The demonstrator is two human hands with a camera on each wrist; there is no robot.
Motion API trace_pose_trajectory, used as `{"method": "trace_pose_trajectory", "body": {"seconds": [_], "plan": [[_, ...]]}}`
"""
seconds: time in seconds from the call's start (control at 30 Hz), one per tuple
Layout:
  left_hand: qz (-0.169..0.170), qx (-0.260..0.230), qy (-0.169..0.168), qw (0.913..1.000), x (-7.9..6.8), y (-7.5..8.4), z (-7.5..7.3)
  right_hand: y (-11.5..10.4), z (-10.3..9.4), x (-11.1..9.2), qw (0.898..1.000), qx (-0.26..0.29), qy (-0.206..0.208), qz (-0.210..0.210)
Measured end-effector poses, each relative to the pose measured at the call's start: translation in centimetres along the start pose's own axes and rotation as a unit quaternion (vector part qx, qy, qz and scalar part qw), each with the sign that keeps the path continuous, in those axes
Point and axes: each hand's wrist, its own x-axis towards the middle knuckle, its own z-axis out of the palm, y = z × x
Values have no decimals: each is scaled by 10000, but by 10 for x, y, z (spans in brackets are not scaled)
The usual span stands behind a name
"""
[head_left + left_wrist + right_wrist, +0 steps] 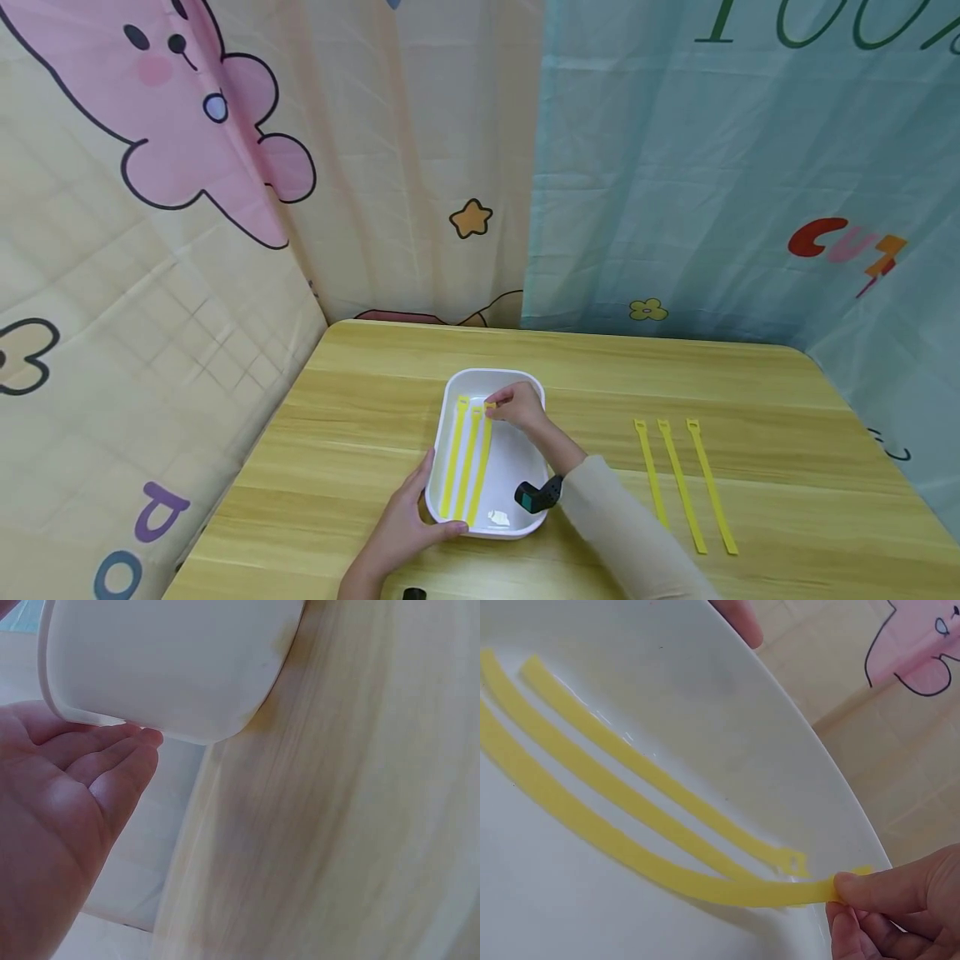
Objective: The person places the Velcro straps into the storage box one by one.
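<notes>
A white rectangular tray [517,454] stands on the table, with three yellow cable straps lying lengthwise in its left half. My left hand [405,525] holds the tray's near left corner, thumb on the near rim. In the left wrist view, the fingers [124,754] rest against the tray's outer side. Over the tray's far end, my right hand [521,407] pinches the slotted end of the rightmost strap [630,855] between thumb and finger. That end is lifted and the strap bends down to the tray floor. Beside it lie the middle strap [634,791] and the left strap [652,769].
Three more yellow straps lie apart in a row on the table right of the tray: one left [651,471], one middle [682,487], one right [712,487]. The wooden table [585,375] ends at printed curtains [420,167] behind. A black camera [538,494] sits on my right wrist.
</notes>
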Motion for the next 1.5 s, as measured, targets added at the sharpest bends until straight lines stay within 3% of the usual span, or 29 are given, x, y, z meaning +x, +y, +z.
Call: {"method": "trace_pose_trajectory", "body": {"seconds": [0.87,1.37,1.5], "plan": [[-41,55,25,10000,-1,-1,2,7,10,5,9986,-522,71,34],[28,49,47,10000,0,0,1,9,11,5,9978,-622,164,-143],[36,45,47,10000,0,0,1,10,9,5,9965,-677,298,-387]]}}
